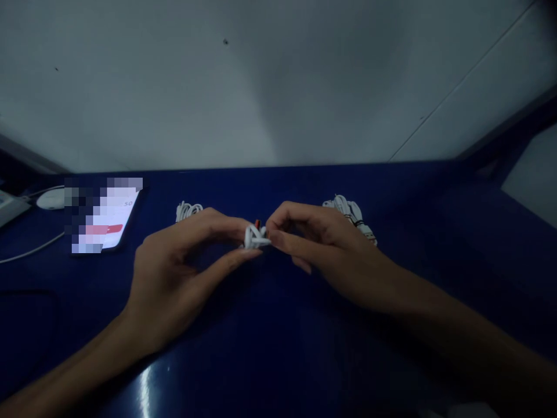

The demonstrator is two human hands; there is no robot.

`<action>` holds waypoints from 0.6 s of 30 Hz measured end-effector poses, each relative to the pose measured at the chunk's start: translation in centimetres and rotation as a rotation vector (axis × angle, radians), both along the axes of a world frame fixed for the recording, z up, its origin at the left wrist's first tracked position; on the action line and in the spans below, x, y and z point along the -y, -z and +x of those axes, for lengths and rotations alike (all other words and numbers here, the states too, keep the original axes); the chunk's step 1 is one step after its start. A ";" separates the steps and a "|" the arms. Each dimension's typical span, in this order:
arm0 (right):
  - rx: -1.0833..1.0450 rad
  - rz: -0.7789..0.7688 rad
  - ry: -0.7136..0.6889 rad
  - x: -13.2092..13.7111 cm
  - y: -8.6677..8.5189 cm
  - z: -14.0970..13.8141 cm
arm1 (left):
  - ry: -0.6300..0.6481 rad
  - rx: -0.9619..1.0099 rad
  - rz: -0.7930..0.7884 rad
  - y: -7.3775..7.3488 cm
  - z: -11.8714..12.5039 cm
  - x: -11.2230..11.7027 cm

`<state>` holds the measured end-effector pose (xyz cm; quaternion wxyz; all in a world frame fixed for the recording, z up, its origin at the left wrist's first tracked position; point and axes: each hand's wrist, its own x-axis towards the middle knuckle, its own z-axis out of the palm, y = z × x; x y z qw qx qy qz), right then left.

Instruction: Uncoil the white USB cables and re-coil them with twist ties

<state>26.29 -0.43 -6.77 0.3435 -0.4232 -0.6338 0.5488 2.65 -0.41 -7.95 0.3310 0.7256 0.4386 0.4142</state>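
Note:
My left hand (183,273) and my right hand (319,241) meet above the dark blue table (270,360). Both pinch a small bundle of coiled white cable (255,237) with an orange tip showing at its top. The left thumb and fingers close on the bundle's left side, the right fingertips on its right side. A second coiled white cable (188,210) lies on the table just behind the left hand. A third white cable bundle (354,216), tied with a dark band, lies behind the right hand.
A lit phone (108,217) lies at the left on the table. A white mouse (50,199) and a thin white cord (30,249) sit at the far left edge. A pale wall rises behind the table.

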 end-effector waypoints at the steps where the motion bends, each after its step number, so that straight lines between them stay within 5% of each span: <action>1: -0.025 -0.082 -0.033 -0.1 -0.1 0.0 | 0.014 -0.058 0.049 0.1 -0.2 -0.1; 5: -0.094 -0.389 -0.076 -0.5 -0.1 0.3 | 0.104 -0.207 0.199 0.4 -0.7 -0.6; 8: -0.046 -0.404 -0.086 -0.7 -0.2 0.4 | 0.121 -0.174 0.194 0.6 -0.8 -0.8; 18: 0.213 0.551 0.074 -0.2 0.4 0.7 | 0.024 0.189 -0.143 0.2 0.3 -0.6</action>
